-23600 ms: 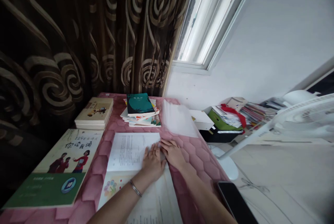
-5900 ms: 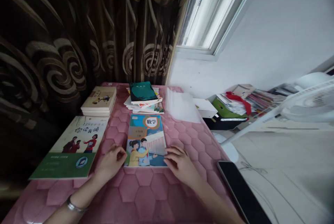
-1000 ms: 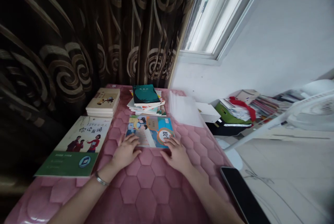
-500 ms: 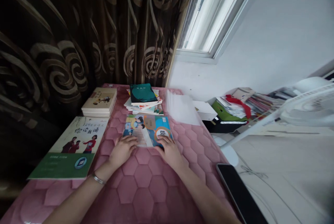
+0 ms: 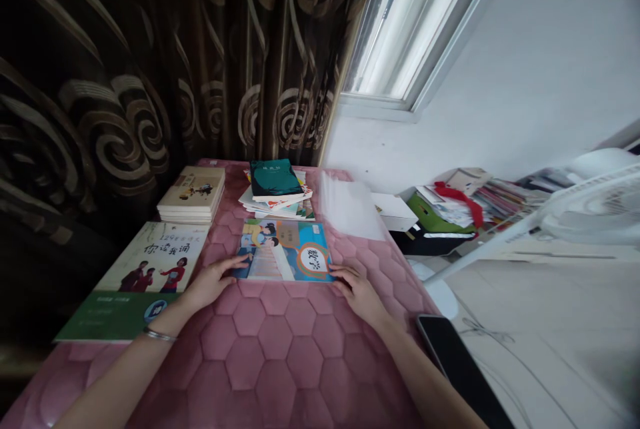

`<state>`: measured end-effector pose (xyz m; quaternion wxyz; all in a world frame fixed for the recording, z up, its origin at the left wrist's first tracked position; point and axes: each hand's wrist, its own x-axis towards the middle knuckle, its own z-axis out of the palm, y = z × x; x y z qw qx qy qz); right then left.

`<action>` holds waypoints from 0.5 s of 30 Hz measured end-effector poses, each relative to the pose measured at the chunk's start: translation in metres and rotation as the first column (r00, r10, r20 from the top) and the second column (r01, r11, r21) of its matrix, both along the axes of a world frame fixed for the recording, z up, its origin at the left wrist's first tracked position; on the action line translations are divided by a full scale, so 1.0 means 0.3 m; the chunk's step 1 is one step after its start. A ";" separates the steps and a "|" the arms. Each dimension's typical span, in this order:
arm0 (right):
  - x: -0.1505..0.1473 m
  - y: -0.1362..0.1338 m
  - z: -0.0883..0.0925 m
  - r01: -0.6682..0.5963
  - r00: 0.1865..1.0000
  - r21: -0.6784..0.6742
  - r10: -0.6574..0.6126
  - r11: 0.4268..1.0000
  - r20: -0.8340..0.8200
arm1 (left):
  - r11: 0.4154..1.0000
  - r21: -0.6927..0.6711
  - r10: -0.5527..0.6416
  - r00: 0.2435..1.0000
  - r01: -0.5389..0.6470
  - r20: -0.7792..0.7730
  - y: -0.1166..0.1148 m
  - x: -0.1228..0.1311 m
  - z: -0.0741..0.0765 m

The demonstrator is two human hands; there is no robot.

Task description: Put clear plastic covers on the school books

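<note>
A maths textbook with a blue and orange cover lies flat on the pink padded tabletop. A pale slanted band crosses the lower part of its cover; I cannot tell if it is print or glare. My left hand pinches the book's lower left edge between fingers and thumb. At the lower right edge, my right hand does the same. Just behind the textbook stands a loose pile of books topped by a dark green book. Whitish translucent sheets lie to its right.
On the left are a large green and cream book and a neat stack of tan books. A black phone-like device rests at the right edge. Beyond stand a white fan and a box of papers.
Both hands have moved outward, from resting on the cover's lower part to the book's left and right edges. More of the cover shows now. The book lies nearly where it was.
</note>
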<state>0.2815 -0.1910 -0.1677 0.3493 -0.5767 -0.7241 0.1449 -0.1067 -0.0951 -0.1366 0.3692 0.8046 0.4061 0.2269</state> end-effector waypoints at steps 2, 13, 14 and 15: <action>0.001 0.001 -0.005 -0.002 1.000 -0.004 0.002 1.000 -0.001 | 1.000 0.001 -0.012 1.000 0.012 -0.008 0.004 -0.001 0.002; 0.022 0.013 0.053 -0.095 0.995 -0.014 0.095 0.995 0.039 | 0.899 0.432 0.107 0.917 0.076 -0.384 -0.075 0.096 0.038; 0.016 0.020 0.061 -0.079 0.995 -0.012 0.079 0.997 0.055 | 0.871 0.475 0.096 0.907 0.123 -0.411 -0.086 0.135 0.041; 0.008 0.030 0.067 -0.060 0.996 -0.003 0.060 0.998 0.071 | 0.842 0.507 0.063 0.900 0.183 -0.431 -0.094 0.179 0.045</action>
